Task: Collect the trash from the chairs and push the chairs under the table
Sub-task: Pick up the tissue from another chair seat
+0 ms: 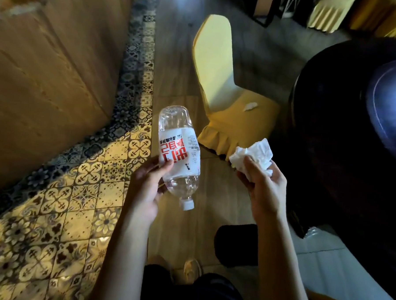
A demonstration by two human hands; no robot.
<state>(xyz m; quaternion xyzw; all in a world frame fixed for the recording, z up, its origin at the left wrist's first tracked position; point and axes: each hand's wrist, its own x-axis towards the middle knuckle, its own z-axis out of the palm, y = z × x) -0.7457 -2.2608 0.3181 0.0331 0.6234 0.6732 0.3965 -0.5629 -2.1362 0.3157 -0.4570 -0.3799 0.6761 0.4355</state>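
My left hand (145, 188) grips a clear plastic bottle (179, 153) with a white and red label, its white cap pointing toward me. A crumpled white tissue (255, 154) is held in my right hand (262, 190). Ahead stands a chair with a yellow cover (214, 65), turned toward the dark round table (344, 143) on the right. A small white scrap of paper (249, 106) lies on the chair's seat, beyond both hands.
A wooden wall panel (50, 68) runs along the left above a patterned tile floor strip (80, 189). More yellow-covered chairs (325, 16) stand at the far back right. A dark low object (235, 243) sits on the floor near my feet.
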